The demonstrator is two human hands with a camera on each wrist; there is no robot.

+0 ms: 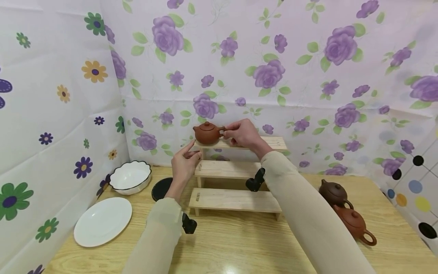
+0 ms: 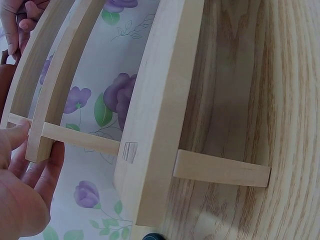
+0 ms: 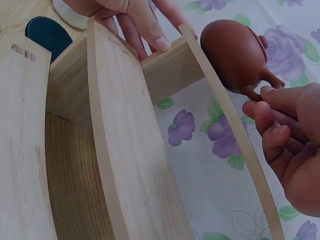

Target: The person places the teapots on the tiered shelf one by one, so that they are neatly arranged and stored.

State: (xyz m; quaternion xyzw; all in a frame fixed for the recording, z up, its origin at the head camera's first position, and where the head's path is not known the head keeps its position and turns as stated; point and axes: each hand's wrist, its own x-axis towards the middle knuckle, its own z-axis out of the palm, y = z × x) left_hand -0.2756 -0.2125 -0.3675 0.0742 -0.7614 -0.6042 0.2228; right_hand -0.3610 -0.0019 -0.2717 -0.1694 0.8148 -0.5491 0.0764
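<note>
Two sleeves accompany three teapots (right hand pinching one).

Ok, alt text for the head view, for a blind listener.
A person's right hand pinches a reddish-brown teapot by its handle at the top of a three-tier wooden stand; the left hand grips the stand. Two more teapots sit at right, a white plate and bowl at left.

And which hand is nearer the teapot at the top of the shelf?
Right. The right hand pinches the teapot by its handle. The left hand is lower, below the teapot's spout side, holding the side of the wooden shelf.
</note>
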